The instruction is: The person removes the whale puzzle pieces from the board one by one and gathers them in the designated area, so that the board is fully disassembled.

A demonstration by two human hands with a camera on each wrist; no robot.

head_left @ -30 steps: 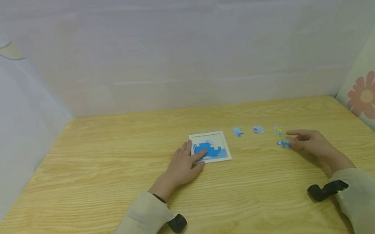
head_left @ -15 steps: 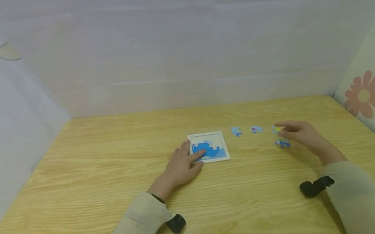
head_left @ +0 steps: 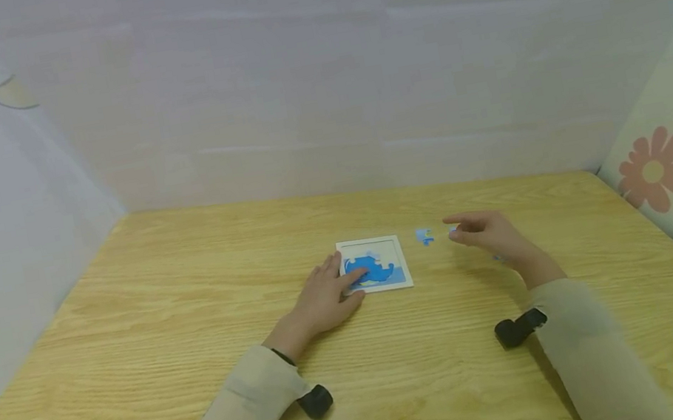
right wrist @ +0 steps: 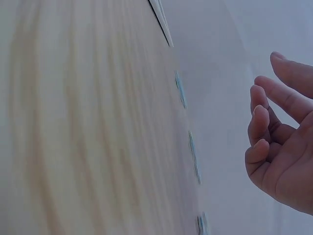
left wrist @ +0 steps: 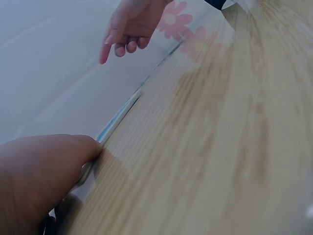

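Observation:
My left hand point(head_left: 321, 299) rests with spread fingers on the left side of a white-framed jigsaw puzzle board point(head_left: 389, 249), its index finger lying over the blue picture. Part of the board's upper area shows pale backing. Over the loose pieces to the board's right hovers my right hand point(head_left: 495, 236), index finger and thumb apart, other fingers loosely bent, holding nothing. The right wrist view shows that hand point(right wrist: 286, 132) raised above the table. A blue puzzle piece point(head_left: 424, 236) lies between board and hand. Another piece point(head_left: 452, 229) peeks out by the fingertips; others are mostly hidden beneath the hand.
Everything lies on a wood-grain table point(head_left: 237, 257). Cloth walls stand behind it and at both sides, the right one printed with a red flower point(head_left: 661, 170). In the right wrist view, loose puzzle pieces point(right wrist: 194, 156) lie in a row, spaced apart.
My right hand has moved left from the rightmost pieces, past the yellow-flower piece, to above the middle piece, without taking any. The left hand stays on the board.

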